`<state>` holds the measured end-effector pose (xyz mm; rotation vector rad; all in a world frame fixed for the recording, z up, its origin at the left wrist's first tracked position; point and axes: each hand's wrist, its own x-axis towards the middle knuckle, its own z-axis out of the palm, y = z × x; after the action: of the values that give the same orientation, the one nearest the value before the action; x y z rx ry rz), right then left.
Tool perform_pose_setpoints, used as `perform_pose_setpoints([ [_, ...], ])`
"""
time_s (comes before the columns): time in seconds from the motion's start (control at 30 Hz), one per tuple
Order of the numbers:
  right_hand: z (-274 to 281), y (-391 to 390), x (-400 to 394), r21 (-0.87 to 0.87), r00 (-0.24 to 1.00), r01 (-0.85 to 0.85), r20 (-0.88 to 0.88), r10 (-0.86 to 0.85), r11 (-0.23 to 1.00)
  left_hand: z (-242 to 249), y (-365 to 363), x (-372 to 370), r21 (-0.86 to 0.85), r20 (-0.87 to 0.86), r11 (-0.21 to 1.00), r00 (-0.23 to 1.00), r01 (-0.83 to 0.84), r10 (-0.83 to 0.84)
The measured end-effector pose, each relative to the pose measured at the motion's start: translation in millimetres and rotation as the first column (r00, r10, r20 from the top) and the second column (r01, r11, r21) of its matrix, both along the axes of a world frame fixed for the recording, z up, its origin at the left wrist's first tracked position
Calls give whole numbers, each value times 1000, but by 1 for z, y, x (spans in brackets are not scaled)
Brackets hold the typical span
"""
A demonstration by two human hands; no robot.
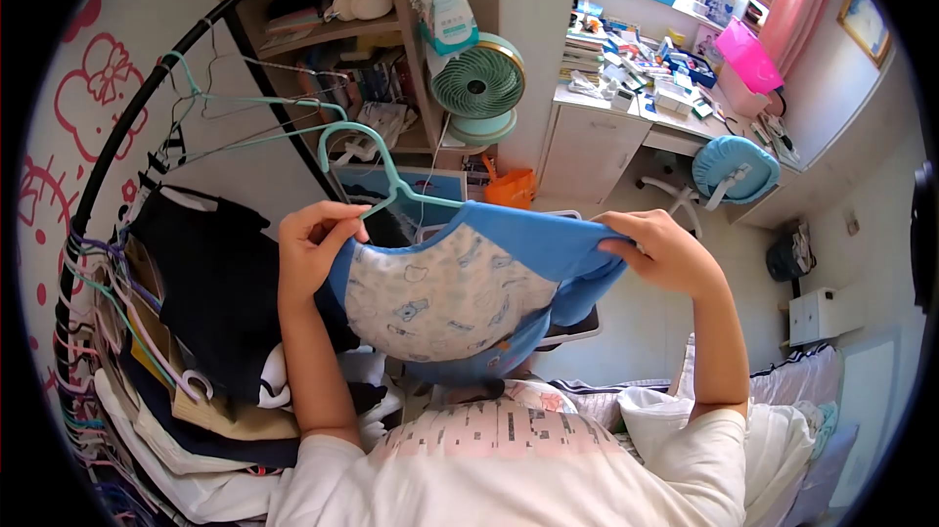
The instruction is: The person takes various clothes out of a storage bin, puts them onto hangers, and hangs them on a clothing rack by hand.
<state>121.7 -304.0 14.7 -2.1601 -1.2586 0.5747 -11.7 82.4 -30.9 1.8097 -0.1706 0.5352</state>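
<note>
A blue and white shirt (435,297) with small printed figures hangs stretched between my hands. Its neckline sits around a mint-green hanger (393,185), whose hook points up and whose right arm runs inside the blue shoulder. My left hand (321,243) pinches the collar edge together with the hanger's left arm. With bent fingers, my right hand (660,245) grips the blue shoulder on the other side. The lower part of the shirt droops in folds, and the hanger's ends are hidden by cloth and fingers.
On the left, a black clothes rack (98,170) carries several garments, among them a black one (210,283), and bare hangers. Behind stand a shelf, a green fan (477,87) and an orange bag (511,185). A cluttered desk (597,141) and a blue-covered chair (734,170) are at the back right.
</note>
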Motion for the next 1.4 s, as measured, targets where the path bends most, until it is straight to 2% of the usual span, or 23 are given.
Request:
perform_pose_setpoints([
  [0.07,-4,-3,0,-113,963,109,258,-76,988,1,0,3,24,20,999,999,37,-37],
  [0.1,-1,5,-6,-114,965,85,258,-54,990,4,-4,4,12,-11,999,999,34,-34],
  [0.17,9,32,-23,179,813,-2,574,-103,984,6,-5,8,14,-6,997,997,71,-71],
  [0.2,7,51,-29,243,863,-77,501,-57,967,9,-6,9,20,-7,997,997,75,-75],
  [0.3,-20,93,-31,196,929,36,355,-105,980,12,-3,11,90,80,996,997,15,-22],
  [0.33,-23,103,-28,202,927,-1,368,-75,979,16,3,9,306,197,936,973,-176,119],
  [0.37,-25,111,-24,263,993,82,60,-101,961,18,9,5,478,332,795,915,-373,229],
  [0.4,-25,120,-24,279,960,176,-262,-102,944,10,12,-1,482,429,673,821,-561,378],
  [0.43,-22,132,-29,288,966,133,-250,-60,948,-4,22,-8,428,475,615,744,-662,470],
  [0.5,-14,153,-44,333,791,309,-610,-46,891,-45,40,-23,158,425,604,606,-781,673],
  [0.57,-8,177,-53,382,821,194,-567,63,904,-79,50,-50,173,316,407,442,-897,840],
  [0.67,13,223,-74,457,839,77,-510,190,886,-113,52,-83,43,152,266,269,-963,951],
  [0.77,33,279,-87,490,830,-14,-481,283,872,-114,42,-99,-23,81,266,263,-964,961],
  [0.9,47,349,-97,588,802,-2,-483,353,809,-86,34,-96,-214,46,440,441,-872,896],
  [0.97,53,371,-99,645,782,23,-487,388,764,-89,40,-97,-193,106,461,448,-866,888],
  [1.03,64,385,-103,661,812,-8,-433,391,750,-87,37,-99,-42,51,431,429,-901,902],
  [1.13,63,416,-101,625,847,-95,-357,393,775,-104,41,-98,-82,39,389,387,-918,921],
  [1.17,47,429,-98,623,846,-91,-363,390,777,-112,41,-97,-106,19,368,368,-924,930],
  [1.2,31,441,-97,613,892,-121,-279,357,781,-170,49,-92,105,-41,305,303,-946,952],
  [1.27,19,440,-100,536,928,-231,-128,349,812,-282,64,-80,528,-89,174,149,-831,985],
  [1.3,-6,449,-102,633,941,-174,-118,317,754,-284,56,-84,513,-121,207,169,-833,978],
  [1.37,4,421,-119,647,962,-128,-103,253,752,-278,41,-85,345,-179,314,266,-885,947],
  [1.4,9,408,-122,625,921,-101,-236,311,774,-279,34,-85,239,-204,358,314,-903,927],
])
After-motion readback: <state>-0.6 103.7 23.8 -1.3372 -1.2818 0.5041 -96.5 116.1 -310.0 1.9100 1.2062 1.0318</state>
